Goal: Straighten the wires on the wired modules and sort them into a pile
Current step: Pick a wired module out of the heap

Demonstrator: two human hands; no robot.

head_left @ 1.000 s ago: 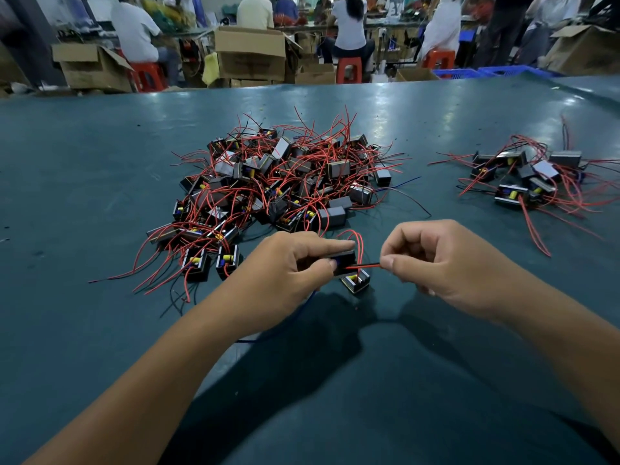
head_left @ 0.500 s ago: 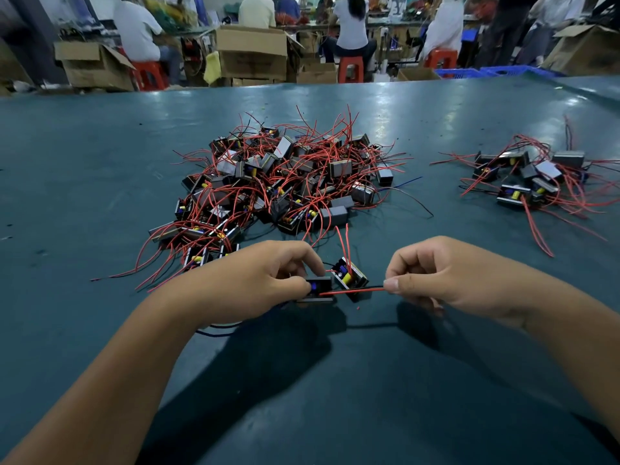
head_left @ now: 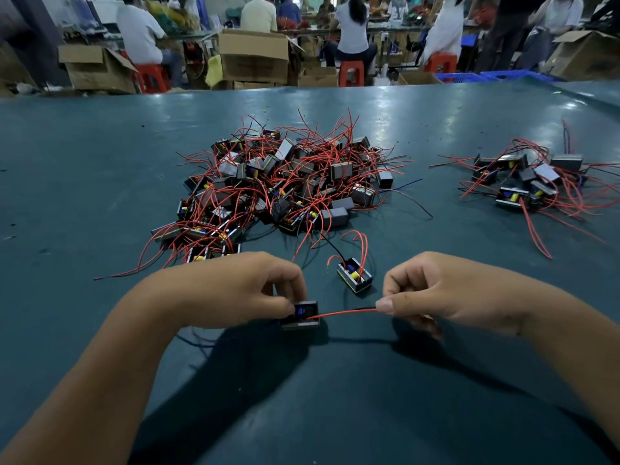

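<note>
no readable text, faint dark print on the side of a cardboard box (head_left: pixel 253 63) behind the table, too blurred to make out

Cardboard boxes (head_left: pixel 253 57) and red stools (head_left: pixel 350 72) behind.

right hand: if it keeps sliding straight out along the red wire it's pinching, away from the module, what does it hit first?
Probably nothing. The right hand pinches the red wire running rightward from the module held by the left hand. Further right shows only bare table; the smaller pile lies farther back.
</note>
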